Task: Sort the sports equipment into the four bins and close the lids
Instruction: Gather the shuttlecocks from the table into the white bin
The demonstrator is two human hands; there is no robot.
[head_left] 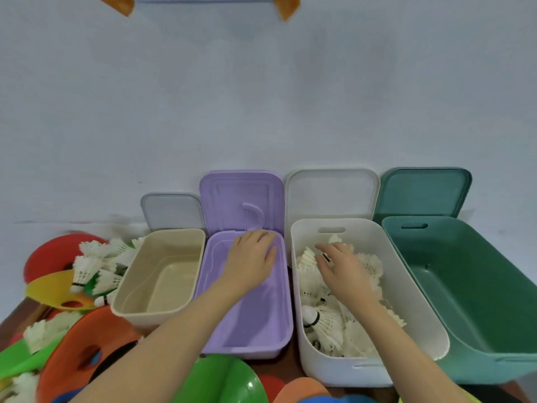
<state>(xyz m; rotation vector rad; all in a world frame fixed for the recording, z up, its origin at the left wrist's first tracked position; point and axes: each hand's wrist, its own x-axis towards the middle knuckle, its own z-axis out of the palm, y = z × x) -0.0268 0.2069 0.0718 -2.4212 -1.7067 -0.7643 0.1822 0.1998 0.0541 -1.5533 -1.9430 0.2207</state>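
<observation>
Risk: shuttlecocks piled in white bin (406,289) at centre right; right hand (345,271), fingers curled among them, seems to pinch one, hard to confirm. Careless drop could crush feathers or spill over rim.

Left hand (251,257), fingers relaxed, rests flat inside purple bin (247,315), which looks empty.

Beige bin (159,274) and green bin (470,301): nothing visible inside.

All four lids stand up behind bins.

Loose shuttlecocks (96,266) and coloured discs (87,350) wait on desk at lower left; mixing types possible.

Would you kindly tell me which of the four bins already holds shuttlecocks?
The white bin, second from the right, under the right hand. The beige, purple and green bins look empty.
</observation>
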